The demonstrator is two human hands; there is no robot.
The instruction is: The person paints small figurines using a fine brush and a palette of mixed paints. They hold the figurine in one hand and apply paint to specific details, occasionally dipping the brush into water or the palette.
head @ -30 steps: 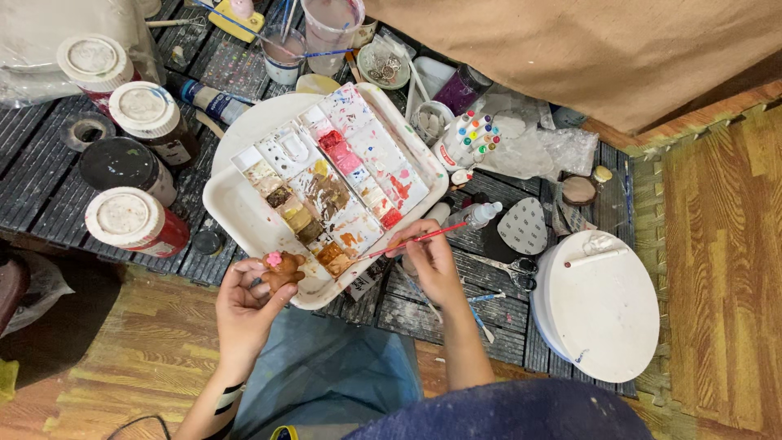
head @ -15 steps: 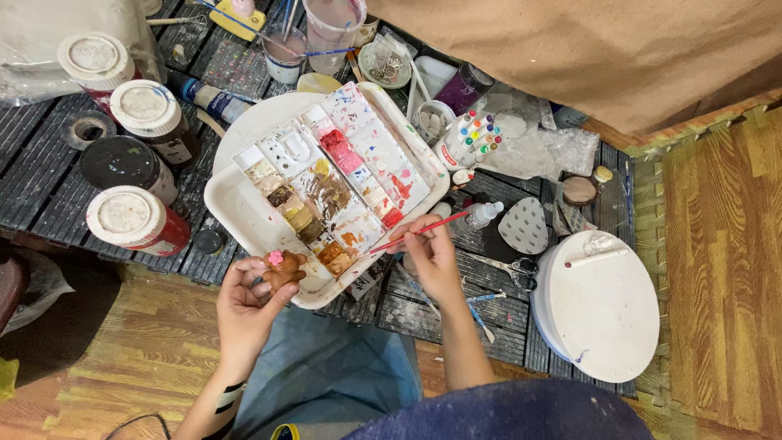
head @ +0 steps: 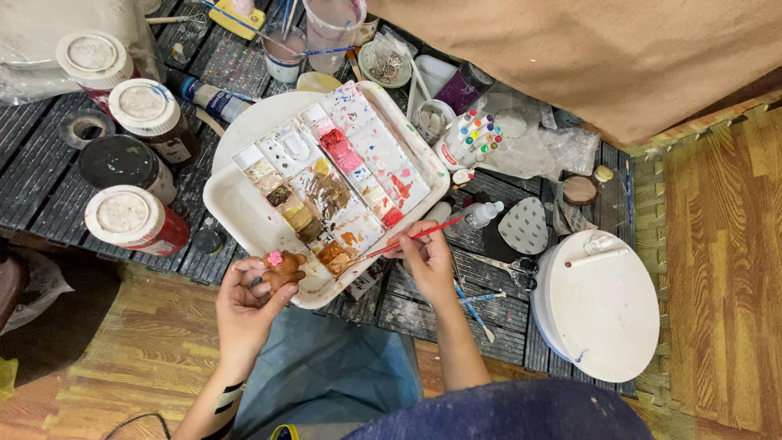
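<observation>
Changing: dipping now, the red brush (head: pixel 405 241) tip is settling on the brown wells at the palette (head: pixel 244 213)'s near edge, having swung down from a higher angle a moment ago, so paint is likely being loaded.
Right hand (head: pixel 428 259): pinching closed around the brush handle.
Left hand (head: pixel 244 303): curling shut on the small brown figurine (head: pixel 281 267), holding it just near of the palette.
Surroundings: capped jars (head: pixel 129 216) are standing to the left.

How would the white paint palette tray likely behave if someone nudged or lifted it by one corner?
The palette tray looks like thin rigid plastic, so probably light and stiff. It overhangs the table edge near the left hand, so a push could tip it. Its wells look wet with paint, which may spill if tilted.
</observation>
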